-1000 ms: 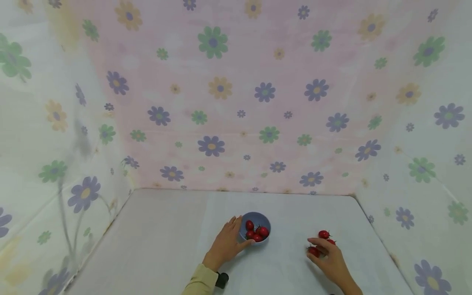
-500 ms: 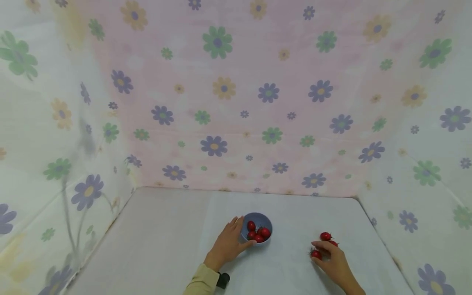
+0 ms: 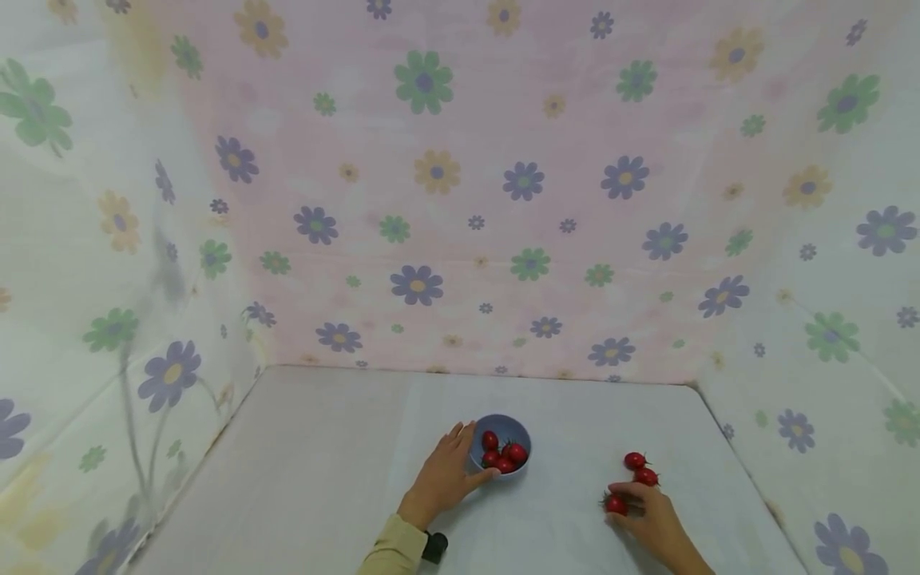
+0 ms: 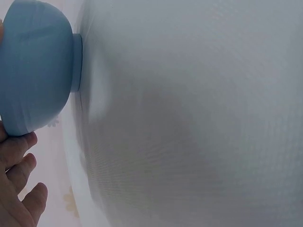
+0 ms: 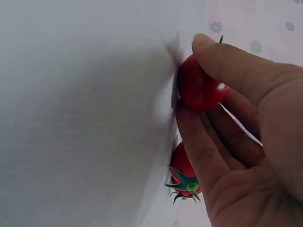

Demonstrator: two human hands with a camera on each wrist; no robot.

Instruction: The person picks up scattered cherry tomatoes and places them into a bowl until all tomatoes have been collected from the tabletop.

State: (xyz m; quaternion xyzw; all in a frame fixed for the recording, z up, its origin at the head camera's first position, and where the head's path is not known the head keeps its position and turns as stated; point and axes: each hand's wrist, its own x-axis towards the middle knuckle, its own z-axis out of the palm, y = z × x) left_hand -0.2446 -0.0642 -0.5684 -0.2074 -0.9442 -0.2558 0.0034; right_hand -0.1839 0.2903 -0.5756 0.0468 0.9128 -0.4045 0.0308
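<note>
My left hand (image 3: 444, 477) holds the side of a small blue bowl (image 3: 478, 463), its thumb at the near rim and fingers at the left. The bowl stands upright on the table, as the left wrist view shows from the side (image 4: 35, 66). Several red cherry tomatoes (image 3: 505, 456) lie inside it. My right hand (image 3: 650, 517) pinches another cherry tomato (image 3: 615, 504) between thumb and forefinger, low at the table surface. In the right wrist view this tomato (image 5: 196, 87) is partly covered by the thumb. Just beyond the hand lie two more tomatoes, one farther (image 3: 635, 461) and one nearer (image 3: 646, 477).
A white cloth covers the table (image 3: 323, 463). Flower-patterned fabric walls (image 3: 460, 239) enclose it at the back and both sides. A black strap-like item (image 3: 434, 548) sits at the left wrist, below a pale yellow sleeve (image 3: 394, 549).
My right hand has drawn slightly toward me, with the tomato at its fingertips moving slightly nearer too. The two tomatoes behind it show more fully. The left hand stays on the bowl.
</note>
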